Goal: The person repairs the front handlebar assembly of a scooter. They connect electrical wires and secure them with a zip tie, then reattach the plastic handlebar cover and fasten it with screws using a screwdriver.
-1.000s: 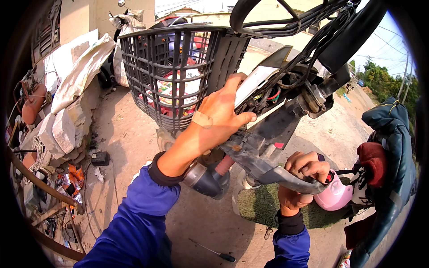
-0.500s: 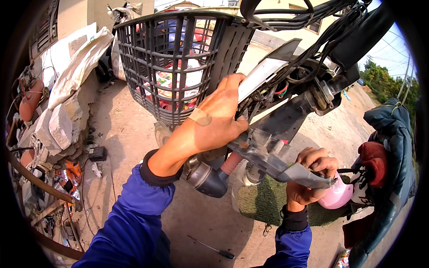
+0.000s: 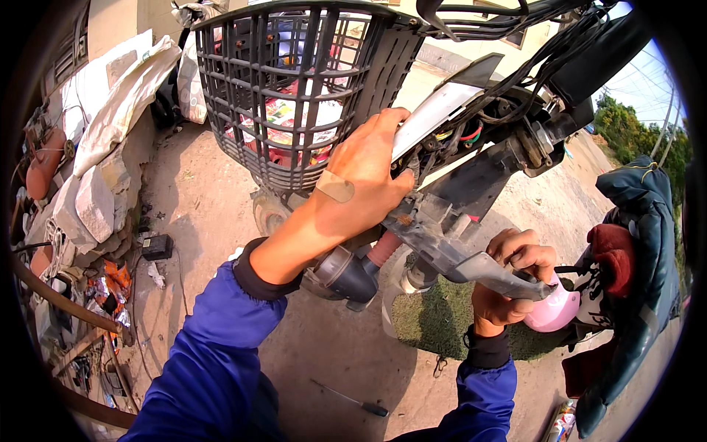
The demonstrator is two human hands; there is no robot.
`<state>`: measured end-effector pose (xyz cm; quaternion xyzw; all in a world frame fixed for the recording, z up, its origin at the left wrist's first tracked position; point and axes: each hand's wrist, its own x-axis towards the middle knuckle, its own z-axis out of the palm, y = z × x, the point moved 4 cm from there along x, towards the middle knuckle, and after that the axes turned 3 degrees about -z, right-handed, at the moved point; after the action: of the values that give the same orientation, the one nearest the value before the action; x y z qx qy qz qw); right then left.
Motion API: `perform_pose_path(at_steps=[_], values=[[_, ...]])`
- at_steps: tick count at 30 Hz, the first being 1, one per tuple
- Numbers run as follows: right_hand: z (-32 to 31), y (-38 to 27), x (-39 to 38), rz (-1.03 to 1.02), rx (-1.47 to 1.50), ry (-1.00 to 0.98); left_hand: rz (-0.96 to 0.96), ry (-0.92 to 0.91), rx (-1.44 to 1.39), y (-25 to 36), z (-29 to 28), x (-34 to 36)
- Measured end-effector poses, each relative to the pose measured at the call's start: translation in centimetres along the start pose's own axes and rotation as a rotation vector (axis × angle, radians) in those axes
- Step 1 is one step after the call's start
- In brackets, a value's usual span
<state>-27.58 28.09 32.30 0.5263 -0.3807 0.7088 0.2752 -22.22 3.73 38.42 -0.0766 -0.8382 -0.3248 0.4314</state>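
Note:
In the middle stands an electric scooter, its front opened up with bundled wires (image 3: 449,144) showing. My left hand (image 3: 361,184), a plaster on its back, is closed around the edge of the scooter's white-and-grey front panel (image 3: 437,118), just beside the black basket (image 3: 294,88). Lower right, my right hand (image 3: 512,276) grips the pointed end of a dusty grey plastic trim piece (image 3: 471,267), thumb below and curled fingers above. Whether those fingers also hold something small cannot be made out. Below the trim sits a round black headlamp-like part (image 3: 346,276).
A screwdriver (image 3: 350,398) lies on the ground near my feet. Green matting (image 3: 431,317) covers the footboard. A pink helmet (image 3: 554,308) and a dark padded cover (image 3: 648,265) are at right. Stone blocks (image 3: 96,202) and litter line the left.
The view has shifted slightly. Both hands keep their grips on the scooter's plastic parts, and the right fingers have moved only a little.

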Motion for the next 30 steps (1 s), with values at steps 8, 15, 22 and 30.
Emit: perform_pose_path(at_steps=[8,15,22,30], values=[[-2.4,0.0,1.0,0.015,-0.042,0.025,0.065,-0.097,0.024,0.6,-3.2,-2.9],[-2.5,0.3,2.2,-0.002,0.095,0.044,0.014,-0.316,0.151,2.4,-5.8,-6.0],[-3.4,-0.9,3.6,-0.029,0.056,-0.037,0.249,-0.504,0.068,-0.3,-4.3,-8.1],[-3.7,-2.8,3.9,0.055,0.021,-0.051,-0.296,-0.711,-0.321,-2.9,-0.6,-7.2]])
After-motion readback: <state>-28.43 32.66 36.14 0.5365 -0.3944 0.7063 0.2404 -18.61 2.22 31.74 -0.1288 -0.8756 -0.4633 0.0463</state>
